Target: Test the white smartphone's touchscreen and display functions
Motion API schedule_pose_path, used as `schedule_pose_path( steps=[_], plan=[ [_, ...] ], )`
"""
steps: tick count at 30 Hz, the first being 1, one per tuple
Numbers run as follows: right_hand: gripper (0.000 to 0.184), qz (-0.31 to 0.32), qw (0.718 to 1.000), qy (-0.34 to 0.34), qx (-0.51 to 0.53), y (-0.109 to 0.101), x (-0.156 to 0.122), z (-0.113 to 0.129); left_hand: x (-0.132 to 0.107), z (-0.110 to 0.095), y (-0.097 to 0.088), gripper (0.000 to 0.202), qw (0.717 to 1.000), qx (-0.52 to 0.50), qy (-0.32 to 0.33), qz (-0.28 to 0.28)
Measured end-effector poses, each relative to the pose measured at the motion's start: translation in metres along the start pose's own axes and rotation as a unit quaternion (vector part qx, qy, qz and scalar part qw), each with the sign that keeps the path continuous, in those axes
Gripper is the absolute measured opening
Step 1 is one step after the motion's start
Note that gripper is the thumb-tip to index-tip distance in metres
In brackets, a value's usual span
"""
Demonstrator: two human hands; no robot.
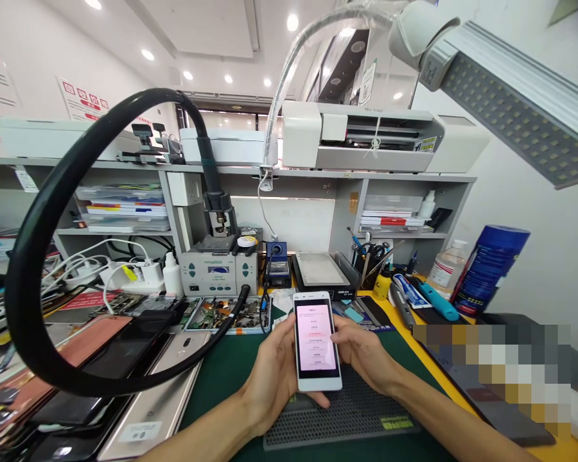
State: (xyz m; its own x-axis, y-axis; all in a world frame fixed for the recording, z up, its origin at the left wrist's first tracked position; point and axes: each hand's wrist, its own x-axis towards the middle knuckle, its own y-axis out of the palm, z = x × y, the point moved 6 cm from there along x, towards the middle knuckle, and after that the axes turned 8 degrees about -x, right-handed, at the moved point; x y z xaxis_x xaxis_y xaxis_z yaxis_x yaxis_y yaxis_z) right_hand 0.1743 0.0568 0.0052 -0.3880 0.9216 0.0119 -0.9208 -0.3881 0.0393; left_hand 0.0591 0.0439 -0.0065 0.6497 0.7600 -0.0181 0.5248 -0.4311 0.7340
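Observation:
A white smartphone (318, 340) stands tilted up in front of me, its lit screen showing a pale pink page with lines of text. My left hand (272, 366) is closed around its left side and back, with fingertips showing below the lower edge. At the right edge, my right hand (366, 353) is closed on the phone, the thumb over the side of the screen; its other fingers are mostly hidden behind. Beneath both hands lies a dark perforated pad (351, 417) on a green mat (226, 378).
A thick black hose (22, 269) loops on the left from a hot-air station (219, 273). Several phones (158, 391) are piled there. A tray of circuit boards (228, 314) lies behind my hands. An LED lamp (525, 102) hangs upper right, above a blue can (491, 269).

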Motion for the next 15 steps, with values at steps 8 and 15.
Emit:
schedule_pose_path(
  steps=[8, 15],
  plan=[
    [0.045, -0.002, 1.0, 0.005, -0.005, -0.0001, 0.0015, 0.0022, 0.0002, -0.001, 0.0004, 0.057, 1.0, -0.008, -0.003, -0.006],
    [0.041, -0.018, 1.0, 0.011, 0.013, -0.0034, 0.0015, -0.0025, 0.0024, 0.0003, -0.001, 0.059, 1.0, -0.004, -0.001, 0.0]
  ],
)
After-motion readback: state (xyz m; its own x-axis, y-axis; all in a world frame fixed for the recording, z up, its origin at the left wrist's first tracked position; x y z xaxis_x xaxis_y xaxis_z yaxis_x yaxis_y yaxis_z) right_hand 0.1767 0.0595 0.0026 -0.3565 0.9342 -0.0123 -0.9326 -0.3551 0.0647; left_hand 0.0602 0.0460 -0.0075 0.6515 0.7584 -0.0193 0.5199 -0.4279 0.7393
